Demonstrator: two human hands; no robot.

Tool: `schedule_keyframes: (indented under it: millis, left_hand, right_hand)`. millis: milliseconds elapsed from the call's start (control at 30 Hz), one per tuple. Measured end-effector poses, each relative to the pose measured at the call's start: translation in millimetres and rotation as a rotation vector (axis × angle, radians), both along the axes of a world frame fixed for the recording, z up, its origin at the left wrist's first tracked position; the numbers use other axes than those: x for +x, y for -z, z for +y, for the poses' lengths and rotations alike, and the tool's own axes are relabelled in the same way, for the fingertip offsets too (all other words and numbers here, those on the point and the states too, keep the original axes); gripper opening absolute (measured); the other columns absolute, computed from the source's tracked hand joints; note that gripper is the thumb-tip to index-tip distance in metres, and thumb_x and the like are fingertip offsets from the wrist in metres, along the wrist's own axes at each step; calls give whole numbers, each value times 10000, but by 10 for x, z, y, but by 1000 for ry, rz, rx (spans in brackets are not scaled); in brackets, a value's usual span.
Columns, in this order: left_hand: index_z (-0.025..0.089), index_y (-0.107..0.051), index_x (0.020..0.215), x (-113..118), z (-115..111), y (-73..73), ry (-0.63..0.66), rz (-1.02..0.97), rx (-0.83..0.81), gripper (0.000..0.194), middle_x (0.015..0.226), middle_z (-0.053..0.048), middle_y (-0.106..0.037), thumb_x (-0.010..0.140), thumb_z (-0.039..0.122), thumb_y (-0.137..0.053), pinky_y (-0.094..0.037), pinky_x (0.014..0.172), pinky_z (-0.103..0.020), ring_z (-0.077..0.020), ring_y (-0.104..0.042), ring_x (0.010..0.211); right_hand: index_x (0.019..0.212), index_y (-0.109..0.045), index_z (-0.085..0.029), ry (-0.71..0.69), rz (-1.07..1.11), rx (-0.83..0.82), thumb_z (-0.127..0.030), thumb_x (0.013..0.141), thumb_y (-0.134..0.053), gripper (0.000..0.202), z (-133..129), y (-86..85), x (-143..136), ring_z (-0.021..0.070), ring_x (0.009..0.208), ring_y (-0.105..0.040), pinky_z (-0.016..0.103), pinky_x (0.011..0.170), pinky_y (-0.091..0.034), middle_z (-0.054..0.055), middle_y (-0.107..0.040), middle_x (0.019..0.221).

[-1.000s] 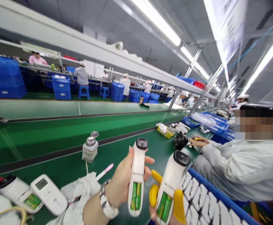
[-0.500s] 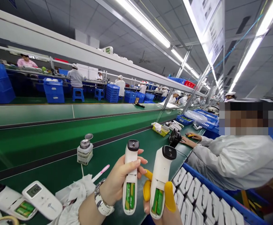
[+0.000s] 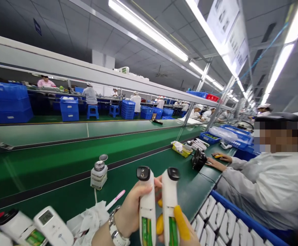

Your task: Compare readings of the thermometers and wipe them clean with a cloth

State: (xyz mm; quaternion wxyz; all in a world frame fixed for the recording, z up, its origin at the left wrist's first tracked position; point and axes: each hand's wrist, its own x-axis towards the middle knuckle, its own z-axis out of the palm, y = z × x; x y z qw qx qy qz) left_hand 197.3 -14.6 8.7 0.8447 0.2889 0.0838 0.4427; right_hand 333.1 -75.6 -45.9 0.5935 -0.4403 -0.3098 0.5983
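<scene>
My left hand (image 3: 132, 205), with a watch at the wrist, is wrapped round a white handheld thermometer (image 3: 148, 201) with a black head. Its battery bay is uncovered and shows green batteries. In my right hand (image 3: 183, 227), which wears yellow finger covers, is a second white thermometer (image 3: 170, 196), also with green batteries exposed. Both devices stand nearly upright, side by side, heads up. At the lower left lie a thermometer with a lit display (image 3: 54, 227) and another with an open battery bay (image 3: 22, 227).
A metal-capped bottle (image 3: 99, 176), white cloth (image 3: 90, 218) and pink-white stick (image 3: 115, 200) lie on the green bench. A blue crate (image 3: 248, 218) of white shells is at the right, beside a seated person (image 3: 264, 184). A black device (image 3: 199, 159) stands ahead.
The two thermometers have come closer together, and their lower ends have moved down towards the frame's edge. The surroundings have shifted slightly right and down in view.
</scene>
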Motion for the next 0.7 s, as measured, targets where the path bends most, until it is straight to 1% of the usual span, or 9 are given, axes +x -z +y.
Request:
schedule_keyframes:
  millis: [67, 167, 233, 300, 367, 467, 567, 633, 700]
  left_hand:
    - [149, -669, 816, 25, -16, 60, 63, 34, -4, 154, 1043, -111, -648, 716, 251, -610, -472, 830, -370, -292, -592, 1008]
    - [159, -682, 873, 61, -10, 109, 82, 72, -88, 166, 1252, -98, -556, 753, 222, -588, -418, 965, -392, -305, -486, 1184]
    - [172, -681, 889, 77, 15, 104, 92, 101, -200, 171, 1296, -92, -527, 777, 250, -577, -415, 982, -438, -316, -467, 1206]
    - [186, -669, 938, 83, 47, 79, 47, 165, -289, 193, 1275, -96, -547, 784, 267, -585, -444, 953, -479, -324, -497, 1177]
    - [178, -645, 1003, 74, 77, 47, -73, 229, -313, 240, 1238, -113, -574, 775, 241, -601, -475, 925, -477, -318, -535, 1135]
    - [144, -608, 1069, 32, 114, -3, -238, 260, -306, 304, 1190, -143, -602, 769, 195, -598, -501, 903, -445, -303, -573, 1087]
    - [145, -594, 1098, -33, 127, -65, -281, 269, -321, 326, 1183, -149, -606, 776, 199, -583, -519, 874, -445, -305, -586, 1067]
    - [149, -596, 1099, -77, 125, -114, -295, 261, -328, 328, 1185, -147, -606, 774, 189, -572, -529, 859, -428, -299, -587, 1065]
    - [149, -606, 1086, -118, 125, -164, -312, 235, -348, 321, 1180, -147, -610, 772, 196, -558, -538, 843, -416, -297, -589, 1062]
  right_hand:
    - [994, -643, -139, -8, -86, 0, -498, 605, -790, 549, 28, -74, -36, 238, 643, -641, 338, 612, -502, 72, -687, 720]
    - [991, -669, -136, -55, -279, 16, -573, 601, -754, 593, 64, -173, -38, 281, 888, -612, 354, 778, -467, 86, -689, 894]
    - [1006, -671, -143, -80, -375, -34, -655, 620, -685, 642, 124, -155, 18, 283, 926, -592, 352, 799, -452, 85, -675, 918]
    - [1037, -647, -140, -37, -465, -50, -753, 684, -522, 718, 229, -42, 122, 270, 874, -601, 350, 736, -465, 101, -658, 923]
    - [1111, -595, -139, 48, -579, 1, -787, 744, -353, 783, 360, 144, 238, 268, 882, -594, 347, 693, -467, 131, -626, 1012]
    - [1237, -510, -176, 66, -717, 75, -724, 780, -399, 722, 509, 431, 339, 283, 1009, -544, 359, 780, -443, 130, -566, 1158]
    - [1107, -623, -227, -112, -833, 172, -599, 656, -672, 586, 545, 586, 353, 286, 984, -551, 349, 852, -415, 62, -639, 1023]
    - [1033, -662, -269, -318, -1092, 292, -533, 591, -748, 522, 558, 593, 406, 284, 974, -554, 350, 872, -414, 28, -650, 1037]
    - [1077, -641, -273, -450, -1453, 368, -483, 643, -724, 490, 601, 552, 534, 296, 1000, -539, 388, 877, -420, 48, -600, 1166]
